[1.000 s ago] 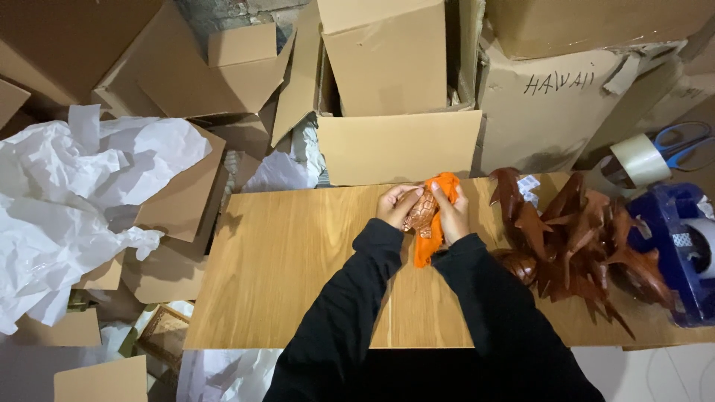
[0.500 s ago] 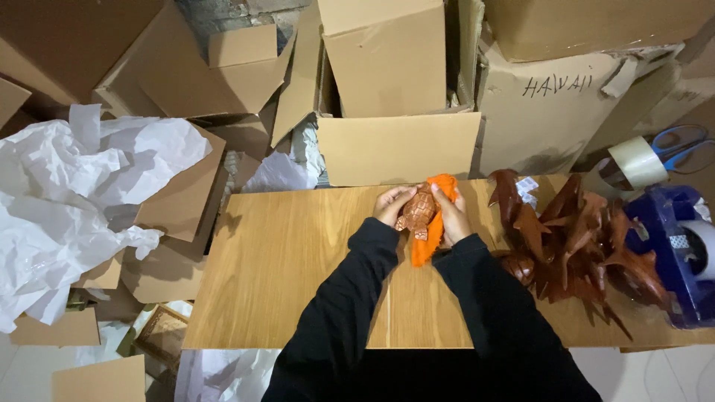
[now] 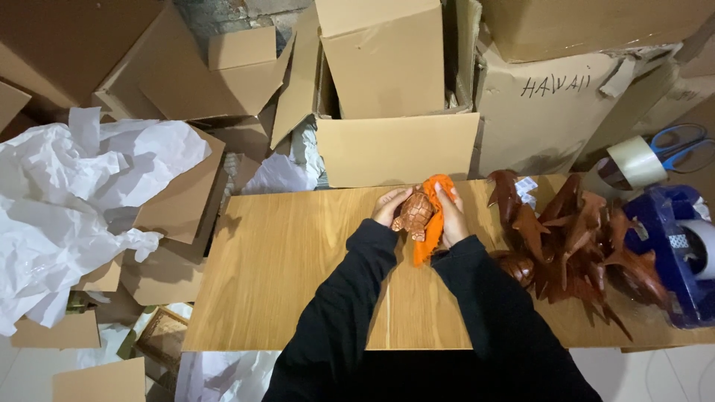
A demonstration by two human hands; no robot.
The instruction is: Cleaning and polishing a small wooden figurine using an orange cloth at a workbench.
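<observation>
**Wooden turtle held over the far edge of the desk**

At the far left lay a heap of crumpled white paper (image 3: 71, 201), spilling over flattened brown cardboard pieces (image 3: 175, 212). Behind the wooden desk (image 3: 290, 290) stood an open brown carton (image 3: 387, 82) with its front flap folded down toward the desk edge. To its right sat a larger closed carton (image 3: 551, 112), pale brown, with dark handwriting across its upper face.

Near the middle of the desk's far edge, the left hand (image 3: 389, 206) clasped a small carved wooden turtle (image 3: 415, 214) from its left side. The right hand (image 3: 450, 217) gripped an orange cloth (image 3: 434, 223) pressed against the turtle's right side. The turtle's long axis ran roughly from the far edge toward the person; which end was the head could not be told.

Right of the hands, a pile of dark brown carved dolphin figures (image 3: 573, 238) rested on the desk. Farther right came a roll of clear packing tape (image 3: 633, 162), blue-handled scissors (image 3: 681, 145) and a blue tape dispenser (image 3: 681, 253).
</observation>
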